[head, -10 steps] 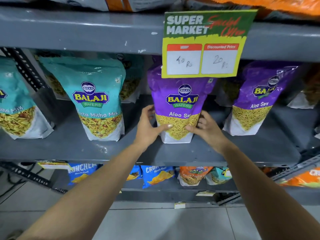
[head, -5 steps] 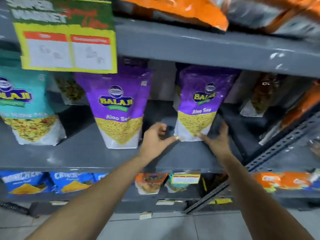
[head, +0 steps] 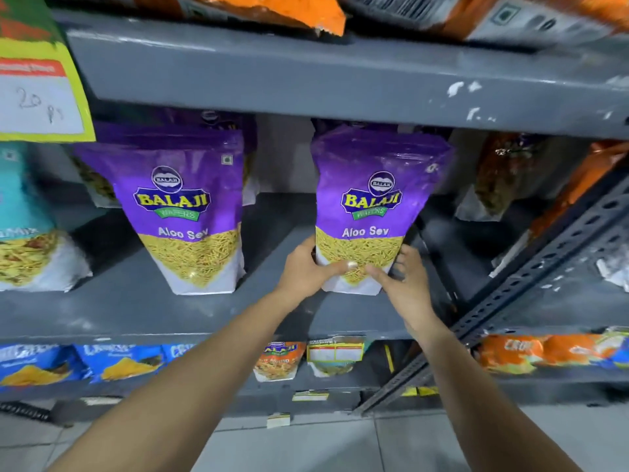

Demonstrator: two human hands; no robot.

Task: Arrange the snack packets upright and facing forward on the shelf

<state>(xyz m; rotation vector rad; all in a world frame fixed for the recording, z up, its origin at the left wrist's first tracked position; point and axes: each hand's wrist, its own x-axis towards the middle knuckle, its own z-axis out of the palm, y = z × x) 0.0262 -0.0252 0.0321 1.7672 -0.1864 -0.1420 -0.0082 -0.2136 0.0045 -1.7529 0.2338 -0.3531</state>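
Note:
Two purple Aloo Sev packets stand upright and face forward on the grey middle shelf [head: 143, 315]. My left hand [head: 308, 270] grips the lower left corner of the right Aloo Sev packet [head: 371, 202], thumb across its front. My right hand [head: 401, 277] holds its lower right corner. The left Aloo Sev packet [head: 185, 212] stands free of both hands. A teal mix packet [head: 25, 233] stands upright at the far left edge. More purple packets are partly hidden behind the front ones.
A yellow price card [head: 37, 93] hangs from the upper shelf [head: 306, 73]. Orange packets [head: 258, 8] lie above. A dark packet [head: 503, 175] leans at the back right beside a slanted perforated metal strut [head: 544, 267]. Blue and orange packets fill the lower shelf [head: 340, 390].
The view has shifted right. Both hands left the left Aloo Sev packet, reached to the right one, and now hold its bottom corners.

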